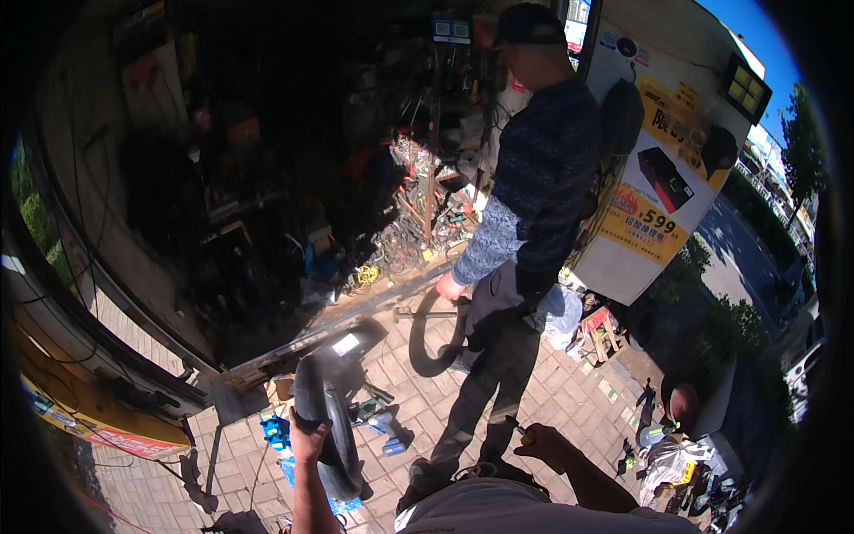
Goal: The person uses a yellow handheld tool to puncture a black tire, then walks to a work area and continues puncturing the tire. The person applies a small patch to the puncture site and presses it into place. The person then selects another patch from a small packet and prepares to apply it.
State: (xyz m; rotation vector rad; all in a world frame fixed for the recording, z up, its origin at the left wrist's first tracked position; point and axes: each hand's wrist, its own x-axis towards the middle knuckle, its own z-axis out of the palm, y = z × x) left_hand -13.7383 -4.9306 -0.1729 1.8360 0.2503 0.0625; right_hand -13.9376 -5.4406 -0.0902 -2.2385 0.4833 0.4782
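Observation:
My left hand grips a thick black rubber tube, folded and upright at the lower centre-left, with a white label near its top. My right hand is closed on a small tool with a yellow handle and a short dark shaft, held low at the right of my body. Around the tube on the paving lie blue items and blue-and-grey tools, partly hidden by it.
A person in a dark cap stands ahead, holding a black tyre-like loop. Beyond is a cluttered doorway with a step; a white board with posters stands right. Piles of items lie lower right.

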